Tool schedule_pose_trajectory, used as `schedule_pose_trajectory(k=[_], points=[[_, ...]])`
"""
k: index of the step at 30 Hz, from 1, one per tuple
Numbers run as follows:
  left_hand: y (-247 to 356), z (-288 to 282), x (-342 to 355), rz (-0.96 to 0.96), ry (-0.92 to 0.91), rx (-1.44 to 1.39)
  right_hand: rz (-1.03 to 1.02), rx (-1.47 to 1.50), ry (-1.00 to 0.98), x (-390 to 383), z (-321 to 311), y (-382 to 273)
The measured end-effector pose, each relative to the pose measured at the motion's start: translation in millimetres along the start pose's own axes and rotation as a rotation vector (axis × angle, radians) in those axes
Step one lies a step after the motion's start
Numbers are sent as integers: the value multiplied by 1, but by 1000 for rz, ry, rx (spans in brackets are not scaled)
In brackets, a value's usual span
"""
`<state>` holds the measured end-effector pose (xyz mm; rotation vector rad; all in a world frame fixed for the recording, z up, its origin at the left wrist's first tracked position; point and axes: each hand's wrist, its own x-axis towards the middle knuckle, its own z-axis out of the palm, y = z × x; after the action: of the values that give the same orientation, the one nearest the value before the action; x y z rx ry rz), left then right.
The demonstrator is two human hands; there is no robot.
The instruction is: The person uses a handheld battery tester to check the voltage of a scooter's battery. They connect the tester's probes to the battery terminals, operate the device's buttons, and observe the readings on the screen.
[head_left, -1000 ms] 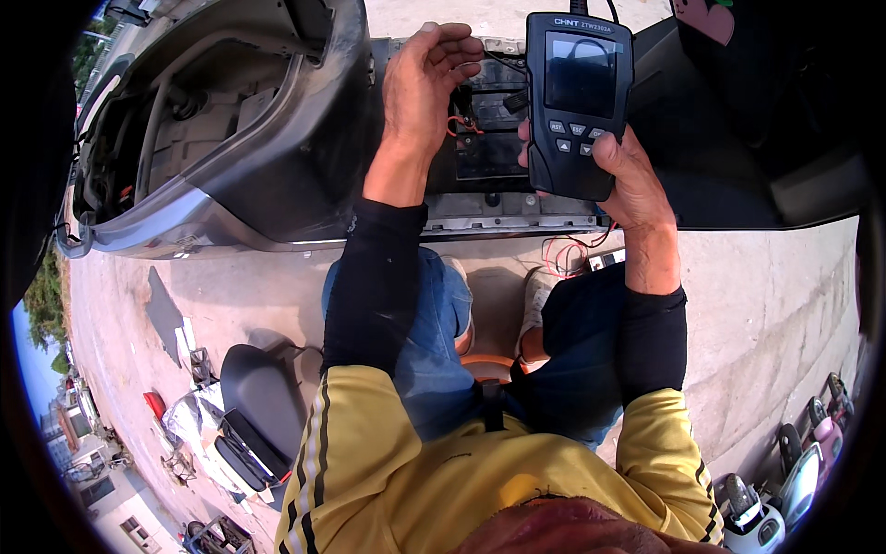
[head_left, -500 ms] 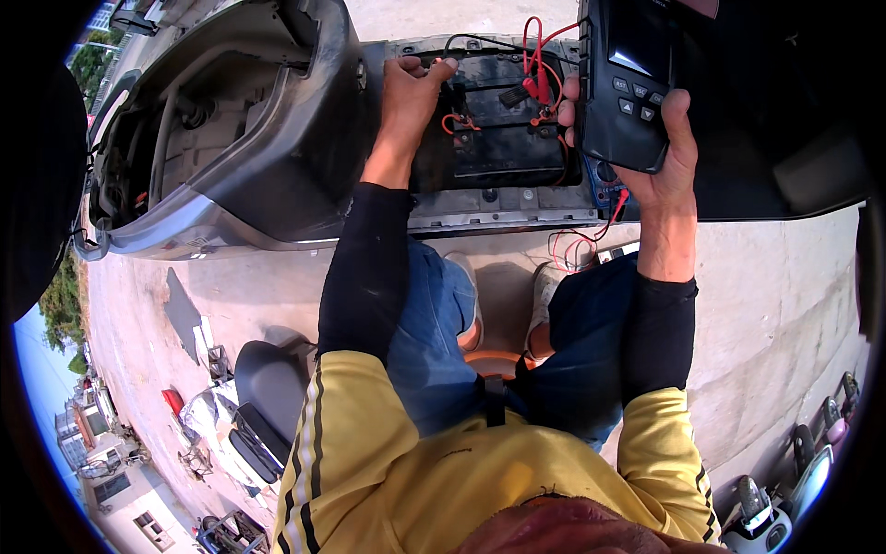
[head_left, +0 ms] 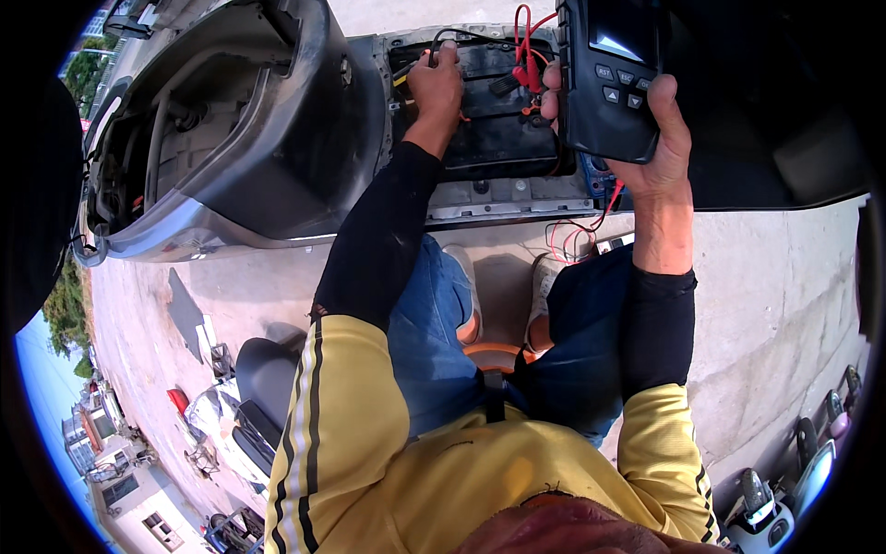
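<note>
My left hand (head_left: 436,92) is closed over the left part of the black battery pack (head_left: 498,148), which sits in the open bay of a scooter. A thin black test lead (head_left: 480,34) arcs out of its fingers to the right; the lead's end is hidden in the grip. In my right hand (head_left: 666,138) is a black handheld tester (head_left: 600,120) with a screen and several buttons, held above the bay's right side. Two red clips (head_left: 527,74) sit at the battery's right, near orange wires, with red leads looping up from them.
A blue multimeter (head_left: 595,174) lies partly under the tester, its red and black leads (head_left: 577,231) hanging down. To the left is the scooter's grey-black body shell (head_left: 314,138). A dark panel (head_left: 766,157) lies right of the bay. Parked scooters (head_left: 761,517) stand at lower right.
My left hand has shifted slightly right and turned, keeping the black lead. The tester and right hand appear a little further left and up, along with the whole view.
</note>
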<state>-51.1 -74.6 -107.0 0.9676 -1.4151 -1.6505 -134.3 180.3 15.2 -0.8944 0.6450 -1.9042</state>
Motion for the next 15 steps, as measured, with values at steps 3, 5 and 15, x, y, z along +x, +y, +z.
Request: schedule_pose_trajectory(k=[3,5,15], points=[[-3,3,4,84,99,-13,9,15,38,1,1,1],[10,13,2,103,90,-134,7,28,101,-2,1,0],[23,43,-26,376,-420,461,75,153,6,0,-20,-6]])
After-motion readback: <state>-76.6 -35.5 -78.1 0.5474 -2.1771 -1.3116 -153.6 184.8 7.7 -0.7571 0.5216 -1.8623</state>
